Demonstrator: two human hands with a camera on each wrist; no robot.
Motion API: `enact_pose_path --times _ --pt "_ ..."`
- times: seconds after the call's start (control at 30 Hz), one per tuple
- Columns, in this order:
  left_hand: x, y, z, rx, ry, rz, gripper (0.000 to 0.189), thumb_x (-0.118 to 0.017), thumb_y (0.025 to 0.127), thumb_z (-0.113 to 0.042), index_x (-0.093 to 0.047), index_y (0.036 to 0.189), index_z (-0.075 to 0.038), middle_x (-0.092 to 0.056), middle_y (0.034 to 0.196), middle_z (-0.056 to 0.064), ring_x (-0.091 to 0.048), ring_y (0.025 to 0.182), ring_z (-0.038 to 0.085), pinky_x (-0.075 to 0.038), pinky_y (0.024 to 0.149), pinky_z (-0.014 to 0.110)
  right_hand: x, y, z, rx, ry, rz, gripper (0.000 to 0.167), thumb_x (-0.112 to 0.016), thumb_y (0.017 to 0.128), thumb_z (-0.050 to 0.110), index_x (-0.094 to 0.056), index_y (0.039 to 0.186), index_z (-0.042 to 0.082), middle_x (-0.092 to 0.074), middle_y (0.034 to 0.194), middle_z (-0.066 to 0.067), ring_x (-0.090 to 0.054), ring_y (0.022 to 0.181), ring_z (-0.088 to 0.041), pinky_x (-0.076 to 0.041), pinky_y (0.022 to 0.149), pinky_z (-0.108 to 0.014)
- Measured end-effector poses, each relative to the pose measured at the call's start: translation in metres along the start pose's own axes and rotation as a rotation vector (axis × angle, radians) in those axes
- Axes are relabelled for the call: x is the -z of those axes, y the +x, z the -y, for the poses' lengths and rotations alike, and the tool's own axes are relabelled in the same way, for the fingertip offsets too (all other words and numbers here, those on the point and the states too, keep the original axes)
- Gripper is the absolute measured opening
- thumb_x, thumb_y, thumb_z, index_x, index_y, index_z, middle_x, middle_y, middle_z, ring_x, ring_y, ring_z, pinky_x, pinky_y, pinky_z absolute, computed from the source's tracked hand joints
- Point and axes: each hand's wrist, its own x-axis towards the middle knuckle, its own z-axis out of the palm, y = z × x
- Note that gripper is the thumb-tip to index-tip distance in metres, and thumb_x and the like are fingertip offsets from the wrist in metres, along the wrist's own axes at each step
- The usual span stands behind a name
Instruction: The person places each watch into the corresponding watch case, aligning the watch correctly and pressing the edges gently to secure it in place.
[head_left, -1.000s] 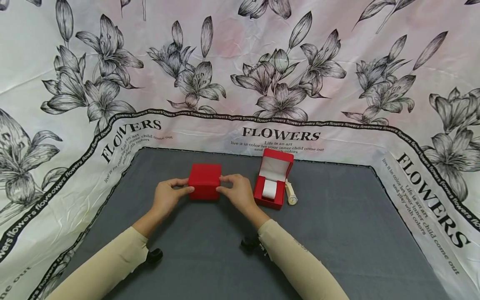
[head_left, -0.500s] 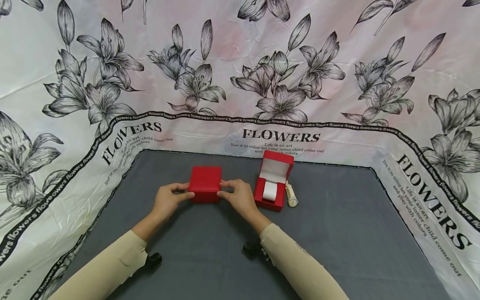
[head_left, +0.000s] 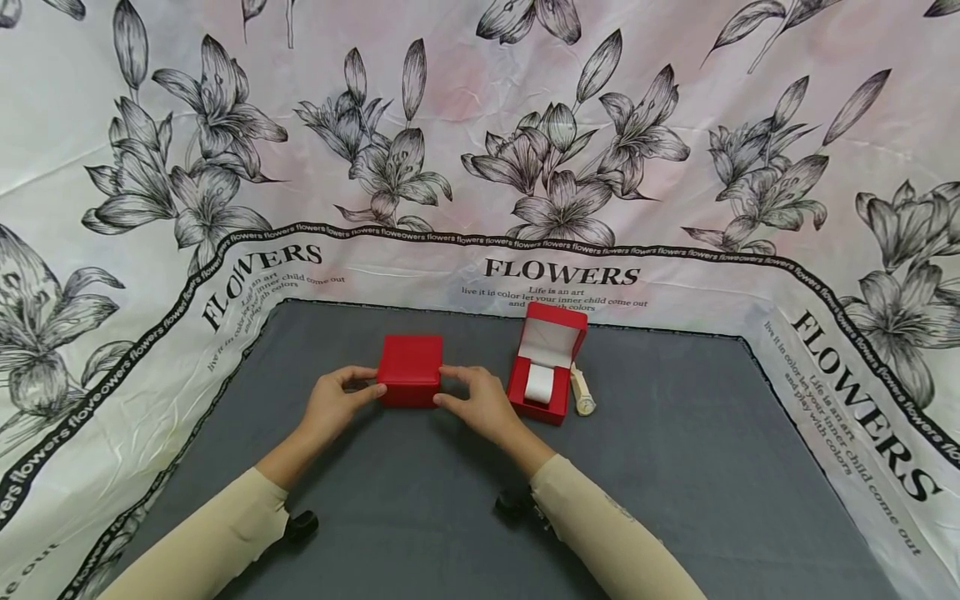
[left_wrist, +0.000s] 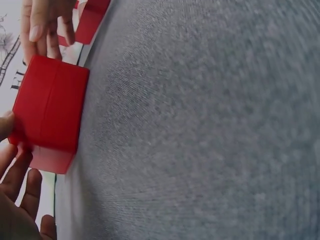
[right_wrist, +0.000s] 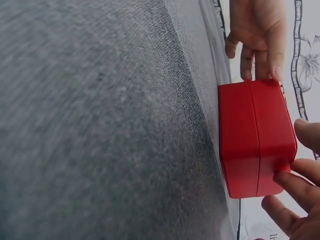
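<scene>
A closed red watch box point(head_left: 410, 362) sits on the grey cloth point(head_left: 420, 492), between both hands. The left hand point(head_left: 330, 404) holds its left end, with the thumb at the front edge and fingertips against the side. At the right end, the fingertips of the right hand point(head_left: 480, 404) touch the side; its thumb appears slightly off the box in the left wrist view. Farther right stands a second red watch box point(head_left: 555, 314), lid raised, with a white cushion point(head_left: 539, 381) inside. A pale wristwatch point(head_left: 582, 393) lies against that box's right side.
Behind the grey cloth rises a white and pink flower-printed sheet point(head_left: 420, 267), which also borders both sides. The open box stands close to the right hand, near the cloth's back edge. Dark straps point(head_left: 513, 504) show at the wrists.
The right hand's thumb has slid slightly down from the closed box's front, and its forearm has shifted a little right. The box sits slightly lower in view, with the whole view shifted likewise.
</scene>
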Motion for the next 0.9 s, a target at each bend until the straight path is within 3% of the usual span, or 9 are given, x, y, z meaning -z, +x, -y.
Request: enact_pose_path --times 0.2,0.43,0.67,0.9 --pt "0.0 -0.002 -0.007 -0.043 0.062 -0.004 0.046 -0.082 0.088 -0.035 -0.07 0.125 -0.01 -0.07 0.121 0.011 -0.063 0.109 0.028 -0.05 0.085 0.038 0.008 -0.009 -0.002 0.039 0.006 0.062 0.047 -0.074 0.095 0.032 -0.065 0.139 0.02 -0.065 0.138 0.002 -0.054 0.131 -0.02 -0.045 0.11 -0.046" --pt "-0.003 -0.003 -0.022 -0.168 0.101 -0.034 0.043 -0.082 0.089 -0.026 -0.07 0.127 -0.011 -0.067 0.126 0.01 -0.058 0.114 0.028 -0.047 0.097 0.054 0.022 -0.02 -0.002 0.104 -0.021 0.074 0.043 -0.073 0.096 0.029 -0.067 0.136 0.017 -0.065 0.138 0.003 -0.055 0.13 -0.018 -0.045 0.108 -0.046" --pt "-0.013 -0.006 -0.042 -0.245 0.151 -0.025 0.042 -0.081 0.089 -0.023 -0.07 0.127 -0.011 -0.068 0.121 0.011 -0.056 0.113 0.031 -0.039 0.096 0.052 0.04 -0.031 -0.003 0.094 -0.02 0.059 0.04 -0.073 0.095 0.025 -0.069 0.134 0.017 -0.066 0.136 0.002 -0.055 0.129 -0.019 -0.046 0.108 -0.045" --pt "-0.027 -0.008 -0.064 -0.321 0.169 0.009 0.041 -0.082 0.088 -0.023 -0.07 0.125 -0.013 -0.071 0.123 0.006 -0.056 0.12 0.027 -0.03 0.104 0.056 0.057 -0.045 -0.01 0.163 -0.035 -0.007 0.038 -0.076 0.093 0.019 -0.071 0.13 0.013 -0.069 0.132 -0.001 -0.059 0.126 -0.021 -0.047 0.106 -0.047"
